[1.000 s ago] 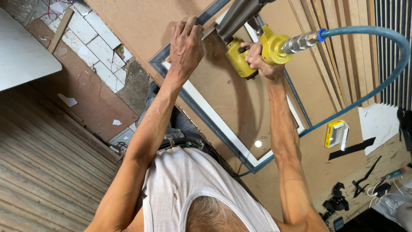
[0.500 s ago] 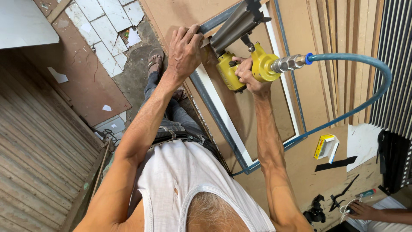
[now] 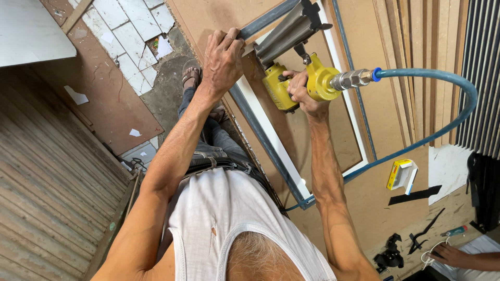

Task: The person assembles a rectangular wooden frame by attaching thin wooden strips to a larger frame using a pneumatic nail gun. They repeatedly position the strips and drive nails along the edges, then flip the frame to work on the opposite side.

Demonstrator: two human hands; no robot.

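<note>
Right hand (image 3: 302, 93) fingers wrapped tight around grip of yellow nail gun (image 3: 291, 78), its metal magazine lying across frame corner. Left hand (image 3: 223, 60) flat, fingers curled over edge of blue-grey frame (image 3: 260, 135) on brown workbench (image 3: 375, 198). One blue air hose (image 3: 448, 119) loops from gun across bench. One small yellow box (image 3: 401, 174), open, contents unclear. Another person's hand (image 3: 450, 256) at bench's near corner beside black tools (image 3: 390, 255).
</note>
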